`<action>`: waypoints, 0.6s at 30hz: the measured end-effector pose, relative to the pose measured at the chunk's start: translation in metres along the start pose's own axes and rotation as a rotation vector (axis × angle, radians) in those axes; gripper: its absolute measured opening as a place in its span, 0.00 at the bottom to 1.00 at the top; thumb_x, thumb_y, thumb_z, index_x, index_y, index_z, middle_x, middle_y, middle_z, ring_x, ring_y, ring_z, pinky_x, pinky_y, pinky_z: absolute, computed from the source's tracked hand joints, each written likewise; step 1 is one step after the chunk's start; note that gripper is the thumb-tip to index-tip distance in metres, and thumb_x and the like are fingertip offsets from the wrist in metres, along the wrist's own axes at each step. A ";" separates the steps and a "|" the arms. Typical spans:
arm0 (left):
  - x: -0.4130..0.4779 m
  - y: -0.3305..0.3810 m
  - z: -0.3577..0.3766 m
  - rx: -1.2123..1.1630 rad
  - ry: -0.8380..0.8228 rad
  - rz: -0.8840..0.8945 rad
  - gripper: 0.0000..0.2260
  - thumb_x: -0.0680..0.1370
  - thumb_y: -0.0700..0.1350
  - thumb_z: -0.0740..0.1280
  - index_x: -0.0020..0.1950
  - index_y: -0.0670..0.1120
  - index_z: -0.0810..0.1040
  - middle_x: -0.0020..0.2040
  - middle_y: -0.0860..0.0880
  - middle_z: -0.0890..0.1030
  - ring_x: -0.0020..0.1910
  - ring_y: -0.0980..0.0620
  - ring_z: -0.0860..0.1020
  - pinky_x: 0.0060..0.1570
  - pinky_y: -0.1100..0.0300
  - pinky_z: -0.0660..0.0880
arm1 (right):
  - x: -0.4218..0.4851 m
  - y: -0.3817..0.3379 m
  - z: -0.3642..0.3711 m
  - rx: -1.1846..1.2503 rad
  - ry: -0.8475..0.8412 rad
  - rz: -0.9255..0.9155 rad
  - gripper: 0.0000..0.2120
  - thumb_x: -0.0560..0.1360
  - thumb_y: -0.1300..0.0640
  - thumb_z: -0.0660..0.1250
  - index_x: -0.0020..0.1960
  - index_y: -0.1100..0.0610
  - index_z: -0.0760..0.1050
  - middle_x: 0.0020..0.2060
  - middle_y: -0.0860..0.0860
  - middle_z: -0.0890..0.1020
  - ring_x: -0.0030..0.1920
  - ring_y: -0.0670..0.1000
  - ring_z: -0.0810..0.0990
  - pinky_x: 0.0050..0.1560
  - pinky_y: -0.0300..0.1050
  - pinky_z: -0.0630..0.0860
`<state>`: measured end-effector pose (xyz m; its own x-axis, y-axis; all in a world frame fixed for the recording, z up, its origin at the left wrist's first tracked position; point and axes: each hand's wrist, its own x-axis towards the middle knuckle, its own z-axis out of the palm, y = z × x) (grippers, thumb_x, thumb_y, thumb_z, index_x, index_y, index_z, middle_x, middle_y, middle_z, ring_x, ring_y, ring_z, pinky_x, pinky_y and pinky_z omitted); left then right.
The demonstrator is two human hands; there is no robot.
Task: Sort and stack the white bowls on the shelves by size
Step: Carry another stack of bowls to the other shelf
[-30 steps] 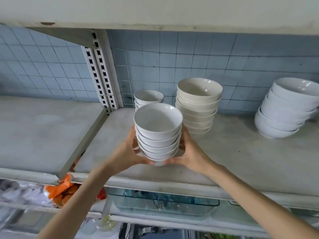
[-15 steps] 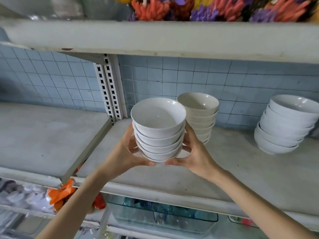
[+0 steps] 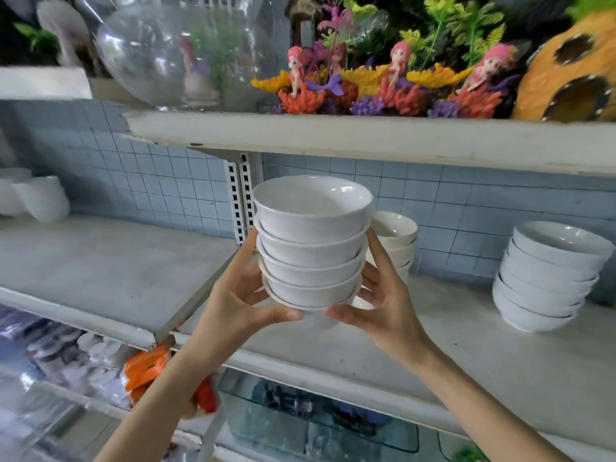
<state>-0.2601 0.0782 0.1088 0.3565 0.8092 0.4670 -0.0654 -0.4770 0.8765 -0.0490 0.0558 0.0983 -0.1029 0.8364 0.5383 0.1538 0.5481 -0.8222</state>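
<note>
A stack of several small white bowls hangs in the air in front of the middle shelf. My left hand cups its left side and base, my right hand its right side. Behind the stack, partly hidden, a second stack of cream-white bowls stands on the shelf by the tiled wall. A stack of larger white bowls leans at the shelf's right. The small stack seen earlier at the back is hidden.
The upper shelf overhangs close above, carrying a glass fishbowl and colourful aquarium ornaments. A slotted upright divides the left shelf from the right. White cups sit far left. A glass tank lies below.
Both hands have lifted the small bowl stack higher off the shelf, and my view has tilted upward so the upper shelf's ornaments now show.
</note>
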 end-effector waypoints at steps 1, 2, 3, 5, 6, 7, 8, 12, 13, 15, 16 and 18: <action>-0.004 0.005 0.001 0.002 0.011 0.008 0.51 0.59 0.49 0.79 0.76 0.52 0.56 0.58 0.50 0.82 0.58 0.50 0.80 0.52 0.59 0.79 | -0.001 -0.005 0.002 0.017 -0.004 -0.005 0.49 0.61 0.48 0.77 0.74 0.40 0.52 0.64 0.36 0.74 0.66 0.43 0.72 0.64 0.46 0.72; -0.009 0.010 0.001 0.003 0.024 0.018 0.49 0.60 0.47 0.78 0.75 0.54 0.57 0.57 0.51 0.83 0.57 0.51 0.81 0.51 0.61 0.79 | -0.003 -0.010 0.004 0.036 -0.008 -0.009 0.49 0.61 0.47 0.76 0.74 0.40 0.52 0.64 0.36 0.74 0.65 0.43 0.73 0.63 0.44 0.73; -0.013 0.014 0.001 0.001 0.036 0.025 0.47 0.60 0.45 0.77 0.74 0.56 0.58 0.56 0.52 0.83 0.57 0.51 0.81 0.49 0.62 0.79 | -0.005 -0.014 0.007 0.054 -0.011 -0.013 0.49 0.61 0.46 0.77 0.74 0.40 0.53 0.63 0.36 0.75 0.65 0.43 0.73 0.62 0.42 0.73; -0.020 0.022 -0.002 -0.004 0.063 0.030 0.46 0.59 0.46 0.78 0.73 0.58 0.59 0.56 0.52 0.83 0.56 0.51 0.81 0.48 0.63 0.79 | -0.007 -0.023 0.012 0.084 -0.022 -0.019 0.49 0.59 0.43 0.77 0.73 0.40 0.53 0.63 0.36 0.75 0.64 0.43 0.74 0.60 0.39 0.74; -0.024 0.025 -0.004 -0.013 0.075 0.029 0.48 0.59 0.48 0.79 0.73 0.58 0.58 0.57 0.51 0.83 0.57 0.51 0.81 0.49 0.62 0.78 | -0.007 -0.027 0.016 0.094 -0.029 -0.022 0.49 0.59 0.42 0.77 0.73 0.39 0.53 0.63 0.36 0.75 0.64 0.42 0.74 0.59 0.38 0.74; -0.027 0.027 -0.007 -0.025 0.086 0.025 0.50 0.58 0.51 0.80 0.74 0.59 0.58 0.58 0.50 0.82 0.58 0.50 0.80 0.49 0.62 0.78 | -0.007 -0.030 0.019 0.100 -0.033 -0.027 0.49 0.59 0.41 0.77 0.73 0.38 0.53 0.62 0.36 0.76 0.64 0.42 0.74 0.59 0.37 0.74; -0.030 0.031 -0.010 -0.038 0.099 0.022 0.50 0.57 0.52 0.81 0.73 0.60 0.58 0.58 0.50 0.82 0.58 0.50 0.80 0.50 0.62 0.78 | -0.007 -0.034 0.024 0.103 -0.033 -0.032 0.49 0.59 0.40 0.77 0.73 0.37 0.53 0.62 0.36 0.76 0.64 0.42 0.74 0.58 0.37 0.73; -0.036 0.041 -0.025 -0.052 0.119 0.038 0.49 0.56 0.55 0.81 0.72 0.62 0.58 0.55 0.49 0.84 0.56 0.49 0.81 0.49 0.61 0.78 | -0.003 -0.044 0.044 0.103 -0.009 -0.061 0.49 0.57 0.37 0.76 0.71 0.34 0.54 0.60 0.35 0.77 0.62 0.41 0.75 0.58 0.37 0.74; -0.037 0.043 -0.030 -0.056 0.123 0.047 0.49 0.57 0.55 0.81 0.72 0.61 0.58 0.55 0.49 0.84 0.56 0.49 0.81 0.50 0.61 0.78 | -0.002 -0.046 0.050 0.099 -0.003 -0.070 0.49 0.58 0.37 0.76 0.72 0.35 0.54 0.60 0.35 0.77 0.62 0.42 0.76 0.59 0.38 0.74; -0.040 0.045 -0.042 -0.067 0.126 0.064 0.49 0.58 0.54 0.81 0.73 0.59 0.58 0.56 0.49 0.83 0.57 0.48 0.81 0.50 0.60 0.79 | 0.002 -0.049 0.064 0.095 0.011 -0.083 0.48 0.59 0.38 0.76 0.73 0.34 0.54 0.61 0.39 0.77 0.62 0.43 0.76 0.59 0.40 0.75; -0.042 0.046 -0.050 -0.067 0.130 0.069 0.49 0.58 0.54 0.81 0.73 0.59 0.58 0.57 0.49 0.83 0.57 0.48 0.81 0.50 0.59 0.79 | 0.004 -0.050 0.073 0.091 0.020 -0.090 0.48 0.60 0.39 0.76 0.73 0.34 0.54 0.61 0.41 0.78 0.62 0.44 0.76 0.58 0.39 0.75; -0.045 0.047 -0.068 -0.058 0.145 0.067 0.48 0.58 0.54 0.81 0.72 0.60 0.60 0.57 0.48 0.83 0.58 0.47 0.80 0.51 0.57 0.79 | 0.009 -0.054 0.093 0.093 0.039 -0.094 0.47 0.59 0.38 0.76 0.72 0.34 0.55 0.62 0.41 0.78 0.62 0.44 0.77 0.56 0.36 0.75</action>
<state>-0.3428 0.0426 0.1364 0.2114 0.8191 0.5333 -0.1400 -0.5146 0.8459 -0.1501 0.0331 0.1302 -0.0744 0.7816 0.6193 0.0534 0.6233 -0.7802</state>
